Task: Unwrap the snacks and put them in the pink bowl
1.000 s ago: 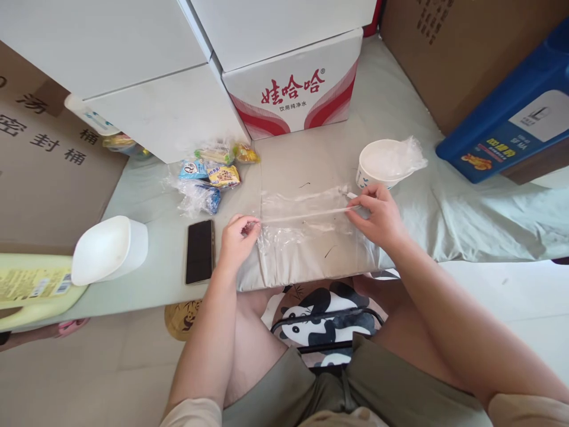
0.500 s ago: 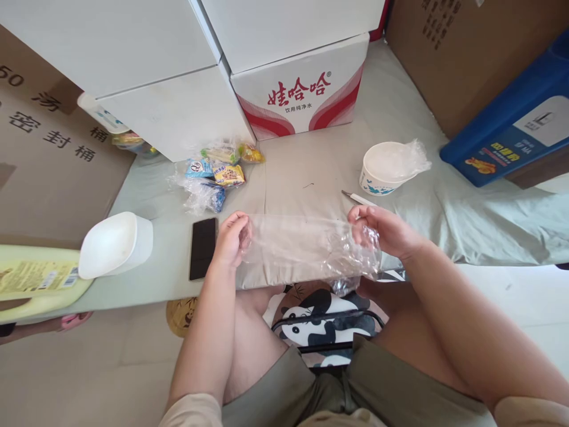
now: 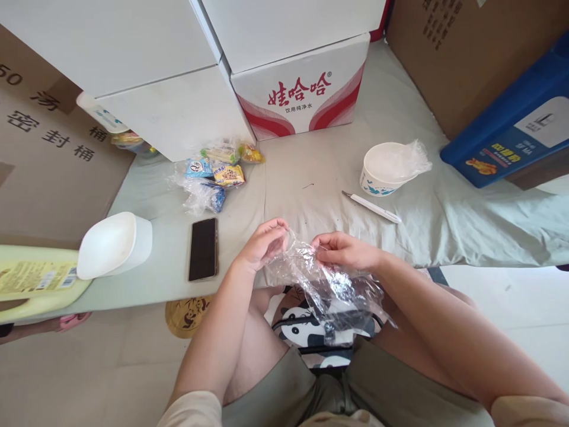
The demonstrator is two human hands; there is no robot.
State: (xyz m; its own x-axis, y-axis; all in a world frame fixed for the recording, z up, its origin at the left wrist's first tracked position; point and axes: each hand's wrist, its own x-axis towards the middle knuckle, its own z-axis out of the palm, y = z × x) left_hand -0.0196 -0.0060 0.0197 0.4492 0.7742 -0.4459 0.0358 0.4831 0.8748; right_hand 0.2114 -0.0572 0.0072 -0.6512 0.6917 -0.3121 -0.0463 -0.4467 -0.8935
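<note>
Between my hands a clear plastic bag (image 3: 329, 290) hangs crumpled over the front edge of the cloth-covered surface (image 3: 306, 204). My left hand (image 3: 267, 243) is closed on the bag's upper left edge. Close by, my right hand (image 3: 344, 249) pinches its upper right part between thumb and fingers. A white utility knife (image 3: 373, 207) lies beyond my right hand. Behind it stands a paper bowl (image 3: 383, 172) with a blue pattern and clear film over its rim. To the left of my left hand lies a dark phone (image 3: 203, 249).
Packaged snacks (image 3: 217, 172) lie in front of the white boxes (image 3: 178, 112). A white plastic tub (image 3: 118, 246) sits at the left beside a yellowish jug (image 3: 40, 276). A printed carton (image 3: 306, 89) is at the back, a blue container (image 3: 511, 118) at the right.
My hands have come closer together. The bag, stretched wide between them before, is now gathered and hangs lower over my lap. The utility knife now shows fully.
</note>
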